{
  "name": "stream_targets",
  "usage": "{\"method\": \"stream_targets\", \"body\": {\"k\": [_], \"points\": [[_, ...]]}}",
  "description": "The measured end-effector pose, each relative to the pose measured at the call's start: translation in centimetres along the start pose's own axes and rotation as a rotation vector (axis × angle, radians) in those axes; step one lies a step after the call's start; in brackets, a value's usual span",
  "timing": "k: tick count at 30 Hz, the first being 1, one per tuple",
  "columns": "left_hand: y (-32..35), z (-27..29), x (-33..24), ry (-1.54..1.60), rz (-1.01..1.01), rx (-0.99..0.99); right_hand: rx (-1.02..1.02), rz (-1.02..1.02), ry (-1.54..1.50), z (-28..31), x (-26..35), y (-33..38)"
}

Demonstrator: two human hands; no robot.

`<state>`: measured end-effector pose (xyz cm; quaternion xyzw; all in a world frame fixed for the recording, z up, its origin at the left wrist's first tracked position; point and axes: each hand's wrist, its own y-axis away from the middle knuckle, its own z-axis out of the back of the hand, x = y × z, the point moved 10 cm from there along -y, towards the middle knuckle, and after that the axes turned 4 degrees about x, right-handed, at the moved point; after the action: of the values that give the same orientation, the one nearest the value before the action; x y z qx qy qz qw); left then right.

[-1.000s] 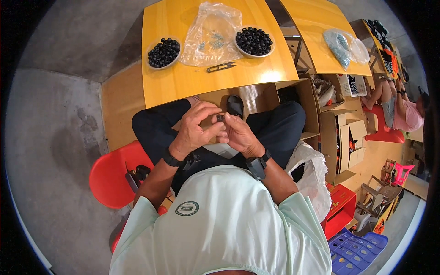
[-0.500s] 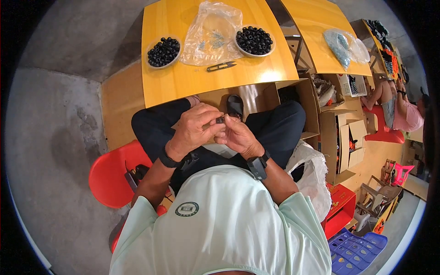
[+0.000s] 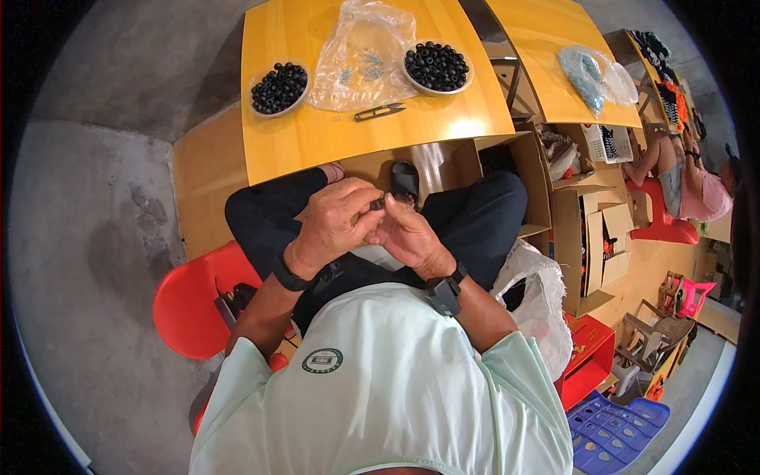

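Both hands are brought together above the lap, just short of the counter (image 3: 332, 150). A small dark piece (image 3: 378, 204) is pinched at the meeting fingertips; its shape is largely hidden. By the left hand (image 3: 336, 226) it is gripped with a narrow, curled hold; by the right hand (image 3: 412, 236) it is met with thumb and bent fingers, equally narrow. Ahead and left of the left hand, black beads (image 3: 279, 87) are held in a round bowl (image 3: 304, 99). Ahead and right of the right hand, more are heaped in a second bowl (image 3: 440, 93). Straight ahead of both, dark snips (image 3: 380, 112) are laid flat, with a clear plastic bag (image 3: 360, 75) spread beyond.
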<state>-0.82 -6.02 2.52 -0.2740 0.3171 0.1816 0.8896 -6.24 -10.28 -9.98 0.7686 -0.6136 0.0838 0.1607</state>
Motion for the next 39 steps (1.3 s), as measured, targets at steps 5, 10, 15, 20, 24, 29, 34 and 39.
{"method": "stream_targets", "body": {"k": [5,10,15,20,24,29,34,39], "points": [[0.1,0.7,0.3,0.038,0.037,-0.121,-0.061,0.038,0.018,-0.1,0.0,-0.4],[0.1,0.4,0.8,0.091,0.064,-0.132,-0.097,0.046,0.019,0.3,0.1,-0.2],[0.6,-0.3,2.6,0.283,0.211,-0.085,-0.006,-0.017,0.068,-0.1,0.1,-0.2],[1.2,-0.9,3.6,0.481,0.262,-0.054,0.057,-0.039,0.125,-1.2,0.7,-0.1],[1.0,-0.9,3.4,0.485,0.219,-0.082,0.077,-0.081,0.117,-0.8,0.5,0.1],[0.7,-1.2,3.1,0.48,0.207,-0.015,0.078,-0.102,0.143,-0.9,0.9,0.3],[0.1,-1.0,2.5,0.412,0.183,0.015,0.061,-0.087,0.147,-0.6,1.4,0.5],[-0.1,-0.6,2.1,0.294,0.169,-0.016,0.017,-0.07,0.196,0.1,1.6,0.3]]}}
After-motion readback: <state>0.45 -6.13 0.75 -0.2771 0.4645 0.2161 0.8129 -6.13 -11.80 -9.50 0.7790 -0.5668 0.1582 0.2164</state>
